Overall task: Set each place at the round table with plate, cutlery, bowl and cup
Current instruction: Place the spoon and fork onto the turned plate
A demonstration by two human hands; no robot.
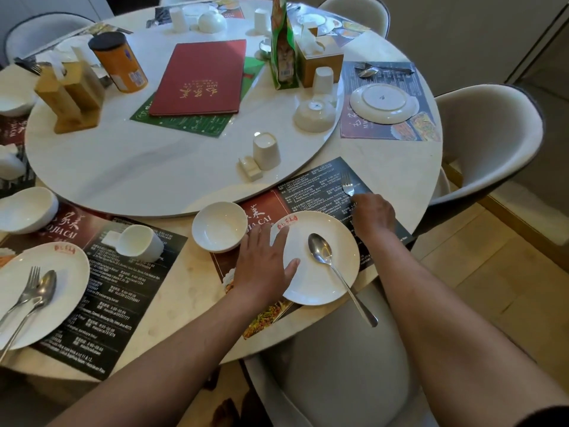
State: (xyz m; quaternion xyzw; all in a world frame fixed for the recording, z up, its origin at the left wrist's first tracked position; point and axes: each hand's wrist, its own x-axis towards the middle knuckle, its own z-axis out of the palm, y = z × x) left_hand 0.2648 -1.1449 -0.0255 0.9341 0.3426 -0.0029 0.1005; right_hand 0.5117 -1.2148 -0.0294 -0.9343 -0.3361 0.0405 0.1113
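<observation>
Plate [320,260] is steadied on the placemat [326,192] by the left hand [264,266], fingers spread flat over its rim, presumably to stop sliding. A fork [348,186] is pinched by the right hand [374,215] beyond the plate. A spoon [332,266] is laid across the plate, a bowl [219,226] just beside.

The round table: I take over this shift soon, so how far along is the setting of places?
Done: the left place has plate, fork, spoon and a tipped cup. In hand: the left hand steadies the near plate with its spoon, bowl beside it; the right hand holds the fork. Left: this place's cup, and the right place's plate lies upside down.
</observation>
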